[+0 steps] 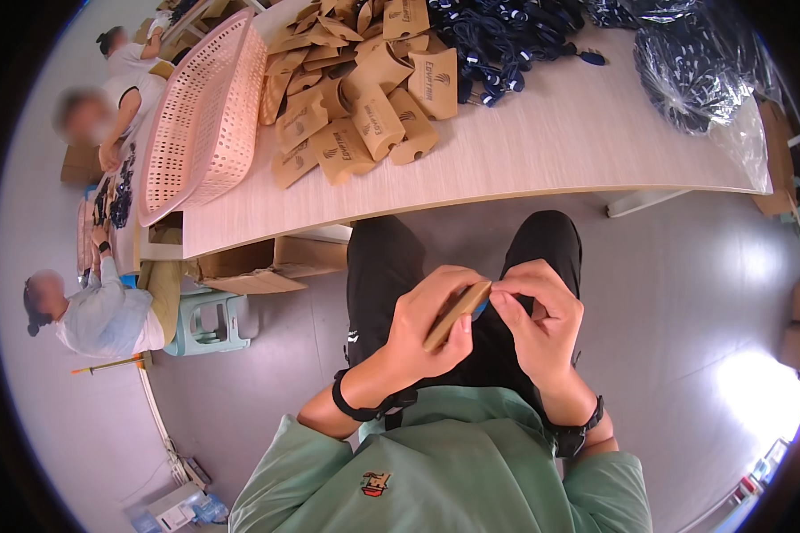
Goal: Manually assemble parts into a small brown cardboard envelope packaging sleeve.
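Observation:
Above my lap, my left hand point(431, 315) is closed around a small brown cardboard pillow box point(454, 318), its narrow side turned up. A bit of something blue point(480, 309) shows at the box's right end; what it is I cannot make out. My right hand point(540, 318) pinches the upper right corner of that end between thumb and forefinger, its other fingers curled. On the table point(507, 164) ahead lies a heap of similar brown pillow boxes point(378, 120) with dark print. Dark blue corded items point(507, 44) are piled just right of them.
A pink perforated basket point(209, 124) stands at the table's left end. Clear plastic bags point(693, 75) of dark blue items lie far right. Under the table is an open carton point(258, 266). Left, several people point(107, 311) work, one on a pale green stool point(209, 322).

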{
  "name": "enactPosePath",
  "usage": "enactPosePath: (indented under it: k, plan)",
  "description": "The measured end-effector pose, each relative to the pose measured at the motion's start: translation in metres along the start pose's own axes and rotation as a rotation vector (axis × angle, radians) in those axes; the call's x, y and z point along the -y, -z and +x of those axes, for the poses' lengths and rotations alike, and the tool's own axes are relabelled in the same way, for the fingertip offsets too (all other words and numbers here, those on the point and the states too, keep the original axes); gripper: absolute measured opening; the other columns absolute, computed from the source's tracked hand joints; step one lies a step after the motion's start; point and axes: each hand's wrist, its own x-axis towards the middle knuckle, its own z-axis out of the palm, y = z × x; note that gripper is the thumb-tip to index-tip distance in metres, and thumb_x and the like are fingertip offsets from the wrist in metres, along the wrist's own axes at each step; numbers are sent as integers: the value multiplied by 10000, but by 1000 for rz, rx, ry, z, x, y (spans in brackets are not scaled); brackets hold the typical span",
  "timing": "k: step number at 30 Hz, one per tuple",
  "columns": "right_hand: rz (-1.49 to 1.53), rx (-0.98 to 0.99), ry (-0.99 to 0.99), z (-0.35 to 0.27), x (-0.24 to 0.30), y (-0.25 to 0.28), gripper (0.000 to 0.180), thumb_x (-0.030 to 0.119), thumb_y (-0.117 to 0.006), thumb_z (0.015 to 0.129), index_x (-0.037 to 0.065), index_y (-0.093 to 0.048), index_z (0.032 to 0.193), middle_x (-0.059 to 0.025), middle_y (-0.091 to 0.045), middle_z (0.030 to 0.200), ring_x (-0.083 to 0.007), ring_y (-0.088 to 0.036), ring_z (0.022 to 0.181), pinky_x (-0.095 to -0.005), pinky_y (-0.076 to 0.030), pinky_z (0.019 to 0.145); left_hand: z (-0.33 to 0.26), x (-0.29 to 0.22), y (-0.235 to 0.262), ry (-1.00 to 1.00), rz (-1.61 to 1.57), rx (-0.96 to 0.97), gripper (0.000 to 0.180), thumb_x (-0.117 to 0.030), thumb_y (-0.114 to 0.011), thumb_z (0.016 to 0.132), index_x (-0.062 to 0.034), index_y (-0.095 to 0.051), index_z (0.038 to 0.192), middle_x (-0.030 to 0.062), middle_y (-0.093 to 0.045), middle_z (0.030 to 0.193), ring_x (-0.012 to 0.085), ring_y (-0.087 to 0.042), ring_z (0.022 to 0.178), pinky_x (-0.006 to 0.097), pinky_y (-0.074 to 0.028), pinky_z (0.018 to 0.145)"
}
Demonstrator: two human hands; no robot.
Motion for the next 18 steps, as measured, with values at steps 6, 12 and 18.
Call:
enactPosePath:
  k: [6,12,18]
  plan:
    - [204,26,-130,2,-9,3,84,-76,-669,807,-28,-631,864,-74,-603,835,-140,-566,757,-254,-451,696,8,9,-1,-299,410,-4,377,-44,-654,690,25,-581,1054,156,-636,944,304,-648,717,331,-551,601]
    - [223,110,-66,2,-15,7,96,-96,-629,764,-23,-602,820,-74,-600,824,-145,-560,763,-255,-442,703,6,12,5,-386,409,68,384,-27,-653,667,14,-586,1043,146,-638,936,304,-648,722,344,-550,592]
    - [186,63,-117,1,-14,-3,104,-84,-659,740,-9,-605,788,-66,-606,814,-133,-557,736,-266,-446,668,-3,17,6,-195,159,76,323,-30,-608,745,25,-596,1062,157,-623,941,268,-634,674,313,-528,596]
